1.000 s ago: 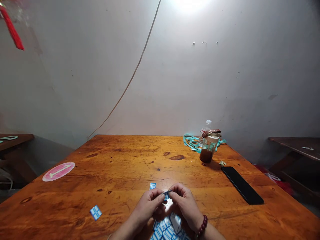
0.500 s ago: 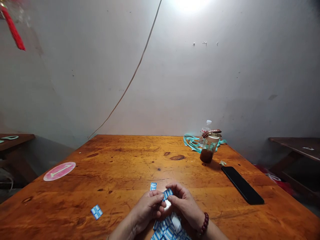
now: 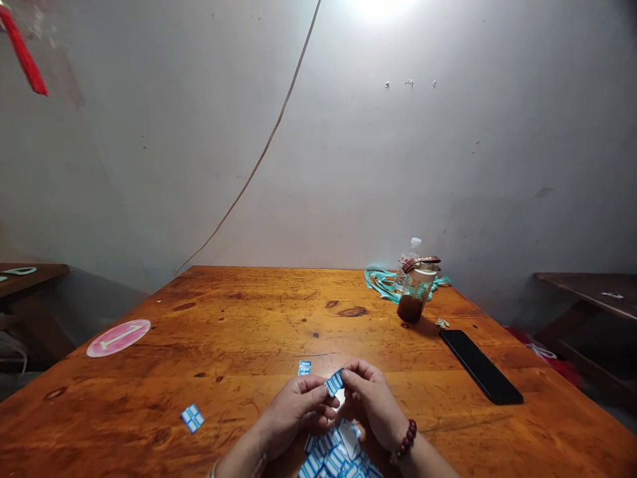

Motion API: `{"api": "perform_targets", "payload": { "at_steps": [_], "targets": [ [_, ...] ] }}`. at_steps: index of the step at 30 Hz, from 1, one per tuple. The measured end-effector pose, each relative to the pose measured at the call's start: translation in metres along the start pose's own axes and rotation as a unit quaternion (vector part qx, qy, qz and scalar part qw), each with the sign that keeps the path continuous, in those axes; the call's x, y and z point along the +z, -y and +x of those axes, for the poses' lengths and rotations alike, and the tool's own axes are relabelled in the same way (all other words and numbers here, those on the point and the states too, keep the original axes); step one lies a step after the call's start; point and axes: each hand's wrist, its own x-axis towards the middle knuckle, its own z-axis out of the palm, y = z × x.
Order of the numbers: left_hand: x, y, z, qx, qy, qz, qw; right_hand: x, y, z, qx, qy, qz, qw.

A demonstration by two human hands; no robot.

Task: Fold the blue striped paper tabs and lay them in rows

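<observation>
Between my two hands is a small blue-and-white label sheet (image 3: 335, 383). My left hand (image 3: 298, 406) pinches its left edge between thumb and fingers. On the opposite edge, the thumb and finger of my right hand (image 3: 374, 395) are closed on the same piece. Something white shows just below it, partly hidden by the fingers. A pile of similar blue-and-white pieces (image 3: 328, 458) lies on the table under my hands. One more such piece (image 3: 304, 368) rests just beyond my left hand, and another single piece (image 3: 192, 418) lies off to the left.
On the wooden table (image 3: 239, 332), a black phone (image 3: 480, 366) lies at right. Behind it stand a strapped bottle of brown liquid (image 3: 414, 299) and a clear plastic bottle (image 3: 415, 247), with turquoise straps (image 3: 381, 282) around them. A pink oval sticker (image 3: 119, 338) is at left.
My right thumb and finger have shifted to the upper right corner of the label sheet, which shows more of its face. My left hand keeps its pinch.
</observation>
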Motion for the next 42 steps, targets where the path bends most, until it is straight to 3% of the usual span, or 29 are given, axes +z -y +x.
{"api": "perform_targets", "payload": {
  "at_steps": [16, 20, 25, 31, 37, 39, 42],
  "targets": [
    [0.001, -0.001, 0.002, 0.006, -0.019, -0.01, 1.0, 0.002, 0.007, -0.003, -0.018, 0.009, -0.014, 1.0],
    [-0.003, 0.0, 0.004, 0.007, -0.045, -0.006, 0.999, 0.003, 0.008, -0.003, -0.048, -0.016, -0.059, 0.997],
    [-0.003, 0.003, 0.008, 0.021, -0.087, 0.071, 0.994, 0.007, 0.009, -0.005, -0.088, -0.032, -0.115, 0.989],
    [0.002, 0.007, 0.01, 0.03, -0.129, 0.018, 0.991, 0.009, 0.003, -0.004, -0.049, -0.025, -0.076, 0.996],
    [0.007, 0.009, 0.01, 0.027, -0.124, 0.002, 0.992, 0.01, -0.001, -0.003, 0.002, -0.033, -0.039, 0.999],
    [0.005, 0.01, 0.011, 0.022, -0.126, 0.014, 0.992, 0.008, 0.002, 0.0, -0.005, -0.051, -0.066, 0.997],
    [-0.007, 0.007, 0.014, 0.039, -0.174, 0.007, 0.984, -0.001, 0.01, 0.012, -0.001, -0.079, -0.236, 0.968]
  ]
}}
